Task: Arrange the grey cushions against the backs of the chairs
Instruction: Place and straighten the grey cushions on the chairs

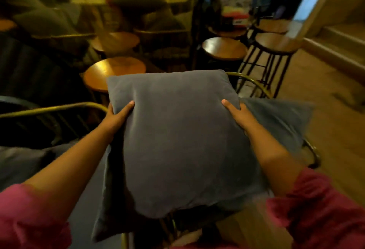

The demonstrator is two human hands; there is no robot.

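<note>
A large grey cushion fills the middle of the view, held up in front of me. My left hand grips its left edge with the thumb on the front face. My right hand grips its right edge the same way. Behind it on the right a second grey cushion rests inside a chair with a brass-coloured metal frame. Another brass-framed chair stands at the left, with a grey cushion low beside it.
Round wooden tables stand just beyond the cushion. Wooden bar stools on black metal legs are at the right rear. A bench with more cushions runs along the far left. Wooden floor lies to the right.
</note>
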